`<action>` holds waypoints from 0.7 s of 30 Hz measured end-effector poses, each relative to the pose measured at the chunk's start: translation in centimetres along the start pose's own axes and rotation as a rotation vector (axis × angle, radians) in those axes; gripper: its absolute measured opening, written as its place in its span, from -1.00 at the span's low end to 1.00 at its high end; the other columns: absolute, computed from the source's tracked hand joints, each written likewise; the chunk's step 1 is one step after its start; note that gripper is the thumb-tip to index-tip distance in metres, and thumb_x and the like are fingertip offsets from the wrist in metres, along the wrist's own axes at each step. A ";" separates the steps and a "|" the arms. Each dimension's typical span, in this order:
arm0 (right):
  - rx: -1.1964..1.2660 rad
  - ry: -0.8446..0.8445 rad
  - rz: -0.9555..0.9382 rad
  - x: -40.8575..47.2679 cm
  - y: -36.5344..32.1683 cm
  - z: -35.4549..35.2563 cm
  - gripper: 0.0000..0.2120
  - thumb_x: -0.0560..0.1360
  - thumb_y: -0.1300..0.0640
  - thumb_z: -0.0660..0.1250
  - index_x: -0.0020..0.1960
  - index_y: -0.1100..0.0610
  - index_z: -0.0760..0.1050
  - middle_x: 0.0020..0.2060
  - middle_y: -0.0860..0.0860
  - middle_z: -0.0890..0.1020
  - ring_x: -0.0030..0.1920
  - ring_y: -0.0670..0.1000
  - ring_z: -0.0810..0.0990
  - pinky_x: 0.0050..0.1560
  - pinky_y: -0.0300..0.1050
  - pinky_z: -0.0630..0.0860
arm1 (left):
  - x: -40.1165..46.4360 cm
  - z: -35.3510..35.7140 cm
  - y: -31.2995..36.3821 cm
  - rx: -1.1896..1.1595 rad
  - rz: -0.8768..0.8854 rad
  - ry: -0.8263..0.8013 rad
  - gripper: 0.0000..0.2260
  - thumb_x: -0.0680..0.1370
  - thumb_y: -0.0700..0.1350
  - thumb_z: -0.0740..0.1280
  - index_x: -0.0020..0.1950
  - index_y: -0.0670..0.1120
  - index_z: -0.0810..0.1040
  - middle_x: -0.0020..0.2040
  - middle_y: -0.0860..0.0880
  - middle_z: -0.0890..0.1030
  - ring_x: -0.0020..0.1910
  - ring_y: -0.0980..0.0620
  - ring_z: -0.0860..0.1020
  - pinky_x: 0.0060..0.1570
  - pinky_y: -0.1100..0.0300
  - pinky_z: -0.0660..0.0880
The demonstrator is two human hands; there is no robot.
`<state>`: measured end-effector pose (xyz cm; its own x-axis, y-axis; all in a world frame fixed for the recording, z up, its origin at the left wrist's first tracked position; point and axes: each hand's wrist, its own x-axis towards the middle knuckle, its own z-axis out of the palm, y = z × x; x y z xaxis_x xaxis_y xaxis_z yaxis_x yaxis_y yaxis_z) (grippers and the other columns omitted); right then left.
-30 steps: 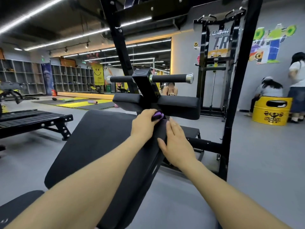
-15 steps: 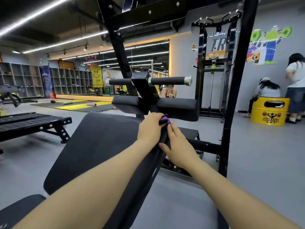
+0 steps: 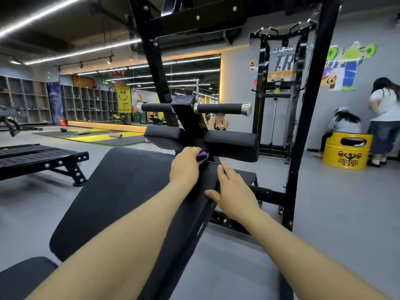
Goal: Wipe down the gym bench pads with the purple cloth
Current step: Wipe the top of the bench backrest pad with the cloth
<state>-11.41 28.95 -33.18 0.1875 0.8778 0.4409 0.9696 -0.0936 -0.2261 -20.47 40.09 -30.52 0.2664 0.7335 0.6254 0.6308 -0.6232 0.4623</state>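
A long black bench pad slopes up away from me toward two black cushion pads on a black post. My left hand grips the purple cloth at the pad's far right corner; only a small bunched bit of cloth shows past the fingers. My right hand lies flat on the pad's right edge just beside it, fingers straight, thumb spread to the left. A second black seat pad shows at the bottom left.
A black upright frame stands close on the right. A flat black bench is on the left. Two people are beside a yellow drum at the right wall. Grey floor lies around the bench.
My left hand with the cloth slid up to the pad's far corner. My right hand first moved in against the cloth, then slipped back down along the pad's edge.
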 end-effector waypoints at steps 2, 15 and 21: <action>-0.002 -0.001 0.016 0.2 -0.3 -0.3 -0.24 0.53 -0.12 0.24 0.53 0.17 -0.04 0.53 0.04 -0.01 0.50 0.08 0.07 0.46 -0.06 0.09 | -2.5 -0.8 -0.3 -0.015 0.062 0.007 -0.76 0.58 -0.06 0.23 0.24 0.05 0.49 0.22 0.05 0.51 0.16 -0.01 0.49 -0.03 0.30 0.26; -0.169 -0.052 0.042 1.8 -3.4 2.1 -0.21 0.58 -0.20 -0.01 0.50 0.28 -0.31 0.50 0.18 -0.28 0.50 0.11 -0.32 0.47 -0.01 -0.28 | 0.6 -1.9 -5.0 -0.085 -0.077 0.071 -0.80 0.58 -0.02 0.25 0.16 0.00 0.54 0.17 -0.05 0.54 0.11 -0.10 0.49 -0.09 0.19 0.29; -0.280 -0.095 0.019 2.2 -3.1 2.2 -0.22 0.58 -0.23 -0.08 0.49 0.27 -0.35 0.48 0.19 -0.33 0.48 0.12 -0.36 0.45 -0.01 -0.32 | -5.0 -2.2 -5.0 -0.085 0.066 0.053 -0.68 0.54 -0.17 0.30 0.30 -0.01 0.48 0.29 0.07 0.48 0.26 0.07 0.44 0.07 0.42 0.22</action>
<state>-14.40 32.23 -33.42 0.2036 0.9133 0.3527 0.9741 -0.2250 0.0203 -26.52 38.90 -34.60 0.2655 0.6760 0.6874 0.5482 -0.6924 0.4692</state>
